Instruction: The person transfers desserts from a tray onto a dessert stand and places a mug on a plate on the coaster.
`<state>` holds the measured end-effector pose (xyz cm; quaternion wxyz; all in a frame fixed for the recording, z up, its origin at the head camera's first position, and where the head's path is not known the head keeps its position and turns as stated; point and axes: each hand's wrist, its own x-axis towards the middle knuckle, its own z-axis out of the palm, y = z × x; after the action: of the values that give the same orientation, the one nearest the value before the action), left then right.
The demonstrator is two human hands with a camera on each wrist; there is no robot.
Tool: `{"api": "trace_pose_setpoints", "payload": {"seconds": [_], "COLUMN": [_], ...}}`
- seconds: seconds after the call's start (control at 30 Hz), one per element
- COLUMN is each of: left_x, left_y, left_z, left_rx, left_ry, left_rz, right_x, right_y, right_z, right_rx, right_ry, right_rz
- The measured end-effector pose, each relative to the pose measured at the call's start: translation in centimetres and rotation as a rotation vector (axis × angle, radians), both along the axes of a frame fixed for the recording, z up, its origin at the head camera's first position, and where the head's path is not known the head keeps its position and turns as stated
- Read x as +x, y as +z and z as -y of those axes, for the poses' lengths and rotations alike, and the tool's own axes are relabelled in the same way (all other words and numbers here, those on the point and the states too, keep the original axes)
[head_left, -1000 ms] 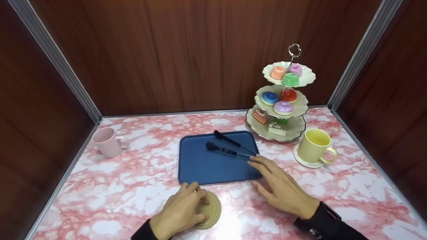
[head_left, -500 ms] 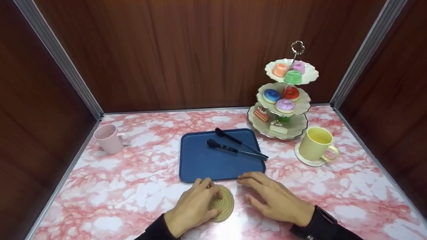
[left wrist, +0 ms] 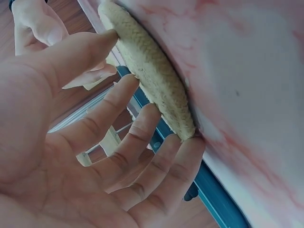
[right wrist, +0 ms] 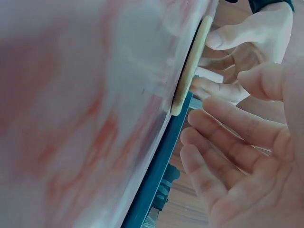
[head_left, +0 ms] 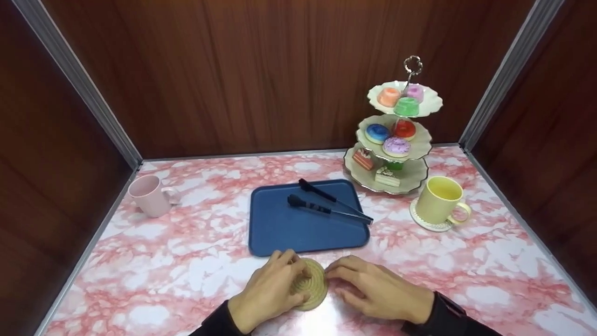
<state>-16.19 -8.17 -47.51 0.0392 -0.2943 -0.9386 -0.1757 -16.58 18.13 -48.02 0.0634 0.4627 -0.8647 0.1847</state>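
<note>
A round, beige woven coaster (head_left: 313,285) lies on the marbled table in front of the blue tray. My left hand (head_left: 268,291) holds it from above and the left, with the thumb and bent fingers against it. In the left wrist view, the fingertips (left wrist: 151,110) meet the coaster's braided surface. My right hand (head_left: 385,285) is just right of it, fingers loosely bent. Its index fingertip is close to the coaster's right edge in the head view; whether it touches cannot be told. Nothing is held in the right hand (right wrist: 237,171).
Behind the coaster lies a blue tray (head_left: 275,233) bearing two black brushes (head_left: 322,209). A pink mug (head_left: 151,198) stands at left. A yellow mug (head_left: 436,203) sits on a white coaster at right, near a tiered stand (head_left: 408,179) with toy cakes and doughnuts. Wooden panels enclose the table.
The coaster and my left hand have shifted right. My right hand has drawn back from the brushes and tray, coming down beside the coaster.
</note>
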Motion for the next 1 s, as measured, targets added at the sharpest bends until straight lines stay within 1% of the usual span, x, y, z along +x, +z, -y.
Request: {"api": "trace_pose_setpoints", "payload": {"seconds": [0.17, 0.27, 0.37, 0.57, 0.8, 0.93, 1.0], "left_x": [0.3, 0.3, 0.1, -0.6, -0.6, -0.5, -0.5], "left_y": [-0.4, -0.4, -0.3, -0.1, -0.1, 0.0, 0.1], "left_z": [-0.1, -0.4, -0.8, -2.0, -2.7, -2.8, -2.7], "left_rx": [0.011, 0.011, 0.004, 0.004, 0.003, 0.012, 0.017], "left_ry": [-0.018, -0.032, -0.039, -0.063, -0.088, -0.103, -0.099], "left_rz": [0.022, 0.026, 0.019, -0.005, -0.031, -0.023, -0.020], "right_x": [0.5, 0.6, 0.4, 0.0, -0.2, -0.2, -0.3], "right_y": [-0.5, -0.7, -0.6, -0.1, 0.0, 0.2, 0.3], "right_z": [0.1, 0.1, 0.0, -0.3, -0.7, -0.9, -0.9], "right_rx": [0.048, 0.049, 0.044, 0.032, -0.001, 0.005, 0.015], "right_ry": [0.004, 0.001, -0.007, -0.052, -0.064, -0.084, -0.104], "right_rz": [0.040, 0.050, 0.041, 0.009, -0.024, -0.018, -0.017]}}
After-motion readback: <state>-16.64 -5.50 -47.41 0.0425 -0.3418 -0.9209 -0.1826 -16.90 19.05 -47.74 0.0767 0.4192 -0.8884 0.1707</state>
